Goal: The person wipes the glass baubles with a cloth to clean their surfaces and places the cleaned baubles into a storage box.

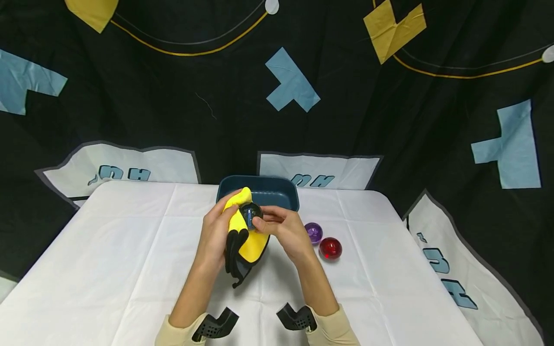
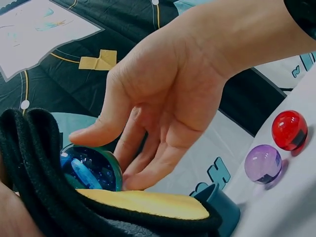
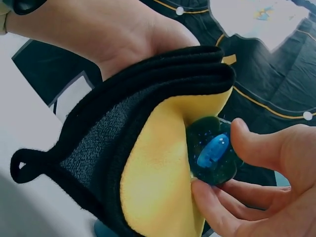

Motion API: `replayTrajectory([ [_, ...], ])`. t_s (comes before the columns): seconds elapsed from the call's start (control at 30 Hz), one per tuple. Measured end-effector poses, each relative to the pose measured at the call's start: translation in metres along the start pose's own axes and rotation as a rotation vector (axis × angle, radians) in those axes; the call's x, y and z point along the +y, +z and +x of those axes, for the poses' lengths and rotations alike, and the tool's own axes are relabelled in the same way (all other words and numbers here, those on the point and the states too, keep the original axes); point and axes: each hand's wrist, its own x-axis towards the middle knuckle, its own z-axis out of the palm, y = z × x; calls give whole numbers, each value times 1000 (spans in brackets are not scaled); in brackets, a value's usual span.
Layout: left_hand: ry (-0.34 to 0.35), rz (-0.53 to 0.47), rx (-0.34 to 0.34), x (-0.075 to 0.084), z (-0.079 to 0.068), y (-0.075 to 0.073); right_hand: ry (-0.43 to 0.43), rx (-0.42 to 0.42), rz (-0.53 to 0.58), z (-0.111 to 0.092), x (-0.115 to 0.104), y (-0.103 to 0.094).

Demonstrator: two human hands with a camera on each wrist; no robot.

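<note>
My left hand (image 1: 214, 233) grips a folded cloth (image 1: 253, 247), yellow on one face and dark grey with black edging on the other. A dark glass ball (image 1: 250, 215) with glints of blue lies against the yellow face. My right hand (image 1: 281, 229) pinches this ball between thumb and fingers, as the right wrist view shows around the ball (image 3: 213, 150). A hanging loop (image 3: 29, 165) sticks out from the cloth's corner. In the left wrist view the cloth (image 2: 143, 202) hides most of the left hand.
Right of my hands, a purple clear ball (image 1: 313, 232) and a red ball (image 1: 331, 248) rest on the white-covered table (image 1: 130, 269). Behind my hands stands a dark blue-green tray (image 1: 281, 186) near the table's far edge. A black patterned cloth (image 1: 225, 105) hangs beyond.
</note>
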Motion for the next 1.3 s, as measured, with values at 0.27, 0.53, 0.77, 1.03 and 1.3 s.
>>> replayTrajectory([
  [0.27,-5,-15,3,-2,2,-3,-40,-13,13,-1,-2,3],
  [0.53,0,4,25,-1,1,-3,-57,-52,31,-5,-5,5],
  [0.77,-9,20,14,-2,-1,1,-1,-29,14,-3,-3,0],
  [1.03,-20,21,6,-3,-3,1,46,-117,-9,-1,1,-5],
  [1.3,16,-7,8,2,-4,2,52,-163,36,-2,-4,-1],
])
